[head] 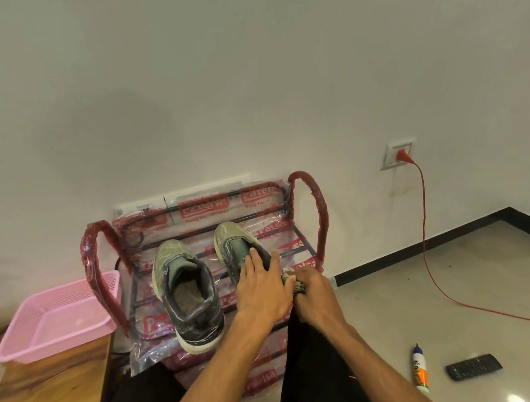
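Cloth [297,287] is bunched in my right hand [314,294], fingers curled tight round it so that only a striped wad shows past the knuckles. It sits against the near right side of the shoe [237,243] I am working on. My left hand [260,282] lies flat over that shoe's opening, fingers straight and a little spread, pressing down to steady it. The shoe stands toe to the wall on the top of the rack [319,215], to the right of the second shoe [185,288], the two apart. I judge the shoe light, soft in the upper and stiffer at the sole, so it will give under my palm. It could also skid, since the rack is only thin bars wrapped in glossy plastic film. A firmer hold would be a grip round the heel, or a thumb hooked inside the opening, where the shape resists squeezing. The toe would only buckle. The cloth is limp and works best wadded as it is, because a loose end might snag on the film. A pink basket [61,312] sits on the bench [51,391] to my left. A glue bottle [420,369] and a remote [473,370] lie on the floor to my right.
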`<state>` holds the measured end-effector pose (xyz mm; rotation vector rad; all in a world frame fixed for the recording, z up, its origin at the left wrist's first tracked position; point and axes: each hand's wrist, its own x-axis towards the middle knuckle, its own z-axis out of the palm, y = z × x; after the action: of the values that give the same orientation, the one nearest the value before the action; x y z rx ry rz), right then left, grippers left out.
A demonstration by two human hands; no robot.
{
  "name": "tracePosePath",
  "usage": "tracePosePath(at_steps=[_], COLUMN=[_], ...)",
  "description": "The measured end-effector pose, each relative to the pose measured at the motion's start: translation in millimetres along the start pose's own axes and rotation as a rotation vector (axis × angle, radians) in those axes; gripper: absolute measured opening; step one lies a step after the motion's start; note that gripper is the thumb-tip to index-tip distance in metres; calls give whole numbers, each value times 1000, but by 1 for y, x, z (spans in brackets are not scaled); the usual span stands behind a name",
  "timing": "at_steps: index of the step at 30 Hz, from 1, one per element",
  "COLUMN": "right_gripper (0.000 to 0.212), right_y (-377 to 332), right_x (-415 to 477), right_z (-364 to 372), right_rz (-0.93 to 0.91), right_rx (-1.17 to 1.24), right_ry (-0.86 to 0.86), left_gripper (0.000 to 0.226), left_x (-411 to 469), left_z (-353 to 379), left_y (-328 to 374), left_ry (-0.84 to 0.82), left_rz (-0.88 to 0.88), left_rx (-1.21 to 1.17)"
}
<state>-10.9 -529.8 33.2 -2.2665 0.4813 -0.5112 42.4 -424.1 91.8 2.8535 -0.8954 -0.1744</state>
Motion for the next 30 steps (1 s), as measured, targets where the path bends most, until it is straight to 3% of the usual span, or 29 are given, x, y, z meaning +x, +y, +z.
tracePosePath(at_steps=[5,10,14,18,24,30], right_gripper=[18,29,29,27,41,53], right_y=[1,1,-1,-6,-6,-24], right_x=[-3,-9,-19,-20,-4,0], right_z=[1,6,12,15,3,20], right_rz=[-24,-50,-49,-74,32,-123], right_rx=[19,21,20,34,97,85], right_ry=[-14,-59,-69,-120,77,56], left_gripper=[60,64,70,73,72,87], left_x=[7,10,7,9,10,15], left_z=[3,-3,-5,-2,0,-2], left_y=[4,-11,-25,-31,-47,-57], left_ry=[-20,23,64,110,137,61], left_rz=[19,148,272,247,263,346], left_rx=[-124,-155,-34,91,-62,1])
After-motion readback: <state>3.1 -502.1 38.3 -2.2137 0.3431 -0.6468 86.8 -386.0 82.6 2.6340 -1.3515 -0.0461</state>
